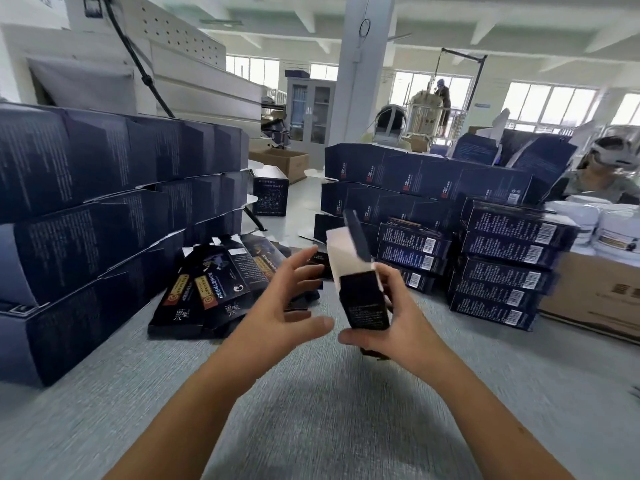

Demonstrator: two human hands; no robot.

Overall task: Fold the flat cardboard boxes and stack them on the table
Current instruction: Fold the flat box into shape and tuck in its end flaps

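Right in the middle of the frame, the right hand (pixel 398 323) holds a small dark box (pixel 363 303) up above the gray table (pixel 311 410). The thumb is under the box and the fingers curl round its far side. The box is tilted, with its top end leaning away. That top end is open, so the white inside shows, and a dark flap (pixel 356 237) sticks up from it.

Just left of the box is the left hand (pixel 284 306). Its fingers are spread wide and it holds nothing. The thumb comes near the low end of the box, but there is a small gap between them.

Behind the left hand, a messy pile of flat boxes (pixel 214 292) lies on the table. They are dark with orange and red labels.

On the left side of the frame stand tall rows of big dark boxes (pixel 86 220), piled in layers. On the right side, neat stacks of folded boxes (pixel 502 265) sit on the table with white barcode labels facing this way. More dark boxes (pixel 415 181) are piled behind them.

At the far right sits a brown carton (pixel 595 299) with white tubs (pixel 616 230) on top. A person wearing a headset (pixel 609 168) sits behind them at the right edge.
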